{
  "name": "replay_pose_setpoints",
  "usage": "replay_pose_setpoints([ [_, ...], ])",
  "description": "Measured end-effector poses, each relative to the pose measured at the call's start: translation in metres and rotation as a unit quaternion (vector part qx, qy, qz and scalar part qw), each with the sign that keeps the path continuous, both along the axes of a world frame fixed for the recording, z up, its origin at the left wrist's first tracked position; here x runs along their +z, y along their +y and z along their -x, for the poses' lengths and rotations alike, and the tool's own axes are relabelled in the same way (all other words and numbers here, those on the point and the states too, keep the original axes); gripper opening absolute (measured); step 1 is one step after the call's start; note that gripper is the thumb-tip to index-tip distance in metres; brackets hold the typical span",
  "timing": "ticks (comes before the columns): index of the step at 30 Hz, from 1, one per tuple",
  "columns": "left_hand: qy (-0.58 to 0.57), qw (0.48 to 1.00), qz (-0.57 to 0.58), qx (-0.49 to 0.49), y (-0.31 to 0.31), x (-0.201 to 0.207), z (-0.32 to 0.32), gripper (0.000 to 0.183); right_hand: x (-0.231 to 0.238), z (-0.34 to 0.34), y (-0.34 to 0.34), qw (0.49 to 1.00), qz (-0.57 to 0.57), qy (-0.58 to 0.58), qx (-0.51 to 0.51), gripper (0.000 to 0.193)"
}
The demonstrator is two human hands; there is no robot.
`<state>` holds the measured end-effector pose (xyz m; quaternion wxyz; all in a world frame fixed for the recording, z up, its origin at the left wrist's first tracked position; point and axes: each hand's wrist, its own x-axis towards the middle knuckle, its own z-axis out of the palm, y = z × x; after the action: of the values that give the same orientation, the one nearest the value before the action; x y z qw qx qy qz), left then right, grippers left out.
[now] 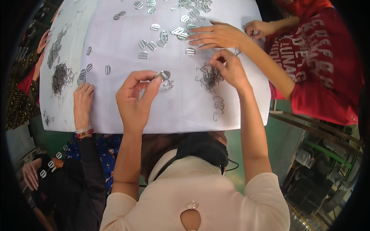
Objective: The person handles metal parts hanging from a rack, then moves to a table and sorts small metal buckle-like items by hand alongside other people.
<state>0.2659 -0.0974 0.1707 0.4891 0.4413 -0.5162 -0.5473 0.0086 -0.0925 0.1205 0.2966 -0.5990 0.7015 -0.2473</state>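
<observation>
My left hand [137, 94] is raised over the white tabletop, thumb and fingers pinched on a silvery metal buckle [165, 74]. A small shiny metal piece [168, 84] shows just below it; how the two join is unclear. My right hand [230, 69] is closed at the upper edge of a tangled pile of dark wire hooks [210, 78]. Its fingertips hide whatever is between them. A few loose hooks [218, 104] lie nearer to me, below that pile. Beyond my hands, several flat slotted metal buckles [163, 37] are scattered on the cloth.
At right, a person in red reaches over the table, one hand [217, 35] beside the buckles. On the left, another person's braceleted hand [83, 102] rests near a second hook pile [61, 79]. The white-covered table [181, 119] has its near edge before me.
</observation>
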Motion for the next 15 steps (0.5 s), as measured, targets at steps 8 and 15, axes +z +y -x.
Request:
replay_pose_setpoints([
  [8,0.02,1.0,0.004,-0.007,0.015,0.006,-0.001,0.011,-0.028,0.001,0.043,0.991,0.058,0.118,-0.011,0.021],
  [15,0.03,1.0,0.003,0.0,0.024,0.006,-0.011,0.011,-0.007,0.012,0.056,0.968,0.152,0.117,-0.161,0.01],
])
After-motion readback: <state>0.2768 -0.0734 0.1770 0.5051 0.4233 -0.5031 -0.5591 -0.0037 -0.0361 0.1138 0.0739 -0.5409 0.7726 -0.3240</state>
